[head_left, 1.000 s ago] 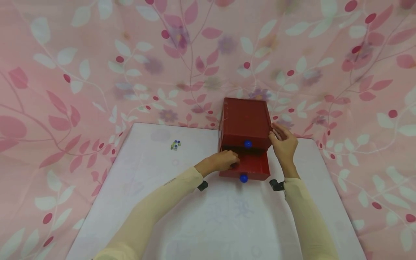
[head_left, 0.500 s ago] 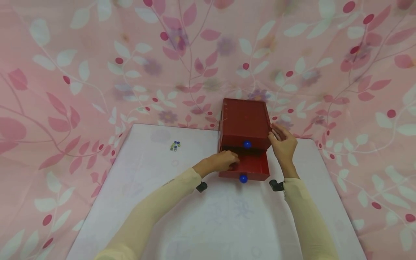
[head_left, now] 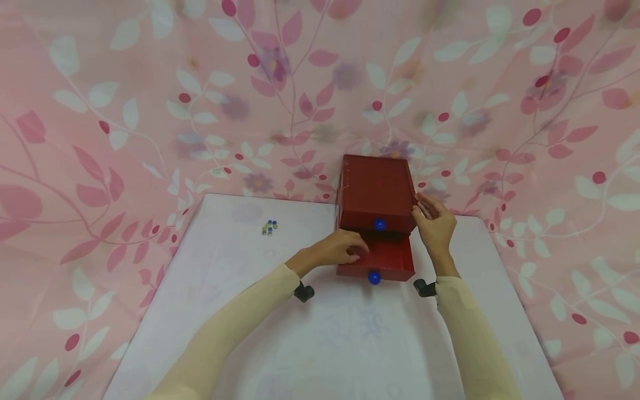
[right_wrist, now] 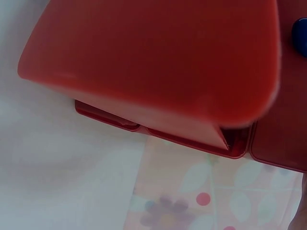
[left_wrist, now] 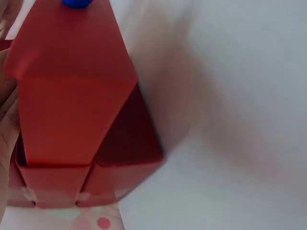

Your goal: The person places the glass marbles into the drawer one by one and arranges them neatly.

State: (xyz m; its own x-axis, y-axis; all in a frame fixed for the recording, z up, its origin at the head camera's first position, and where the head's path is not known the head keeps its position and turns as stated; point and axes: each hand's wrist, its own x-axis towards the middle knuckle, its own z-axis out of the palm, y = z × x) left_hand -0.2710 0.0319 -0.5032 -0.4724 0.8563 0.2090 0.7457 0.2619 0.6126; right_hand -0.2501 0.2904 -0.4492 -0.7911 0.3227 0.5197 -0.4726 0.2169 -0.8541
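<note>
A small red cabinet [head_left: 378, 189] stands at the back of the table with two drawers, each with a blue knob. The lower drawer [head_left: 387, 254] is pulled out; the upper one is closed. My left hand [head_left: 340, 247] reaches over the drawer's left wall, its fingers loosely bent above the drawer floor, thumb apart from them and nothing visible between them. My right hand [head_left: 436, 222] rests its fingertips on the cabinet's right side. In the left wrist view, the drawer's side wall [left_wrist: 67, 120] fills much of the frame. Under the right wrist camera, the drawer front [right_wrist: 158, 57] looms close.
Several small blue and green glass marbles [head_left: 270, 228] lie in a cluster on the white table [head_left: 240, 261], left of the cabinet. A pink flowered cloth [head_left: 300, 100] hangs behind the table. A dark wrist mount [head_left: 425, 288] sticks out from the right sleeve.
The left hand has loosened from a closer curl, its thumb and fingers parting, and has shifted slightly left. The right hand and the drawer stay in place.
</note>
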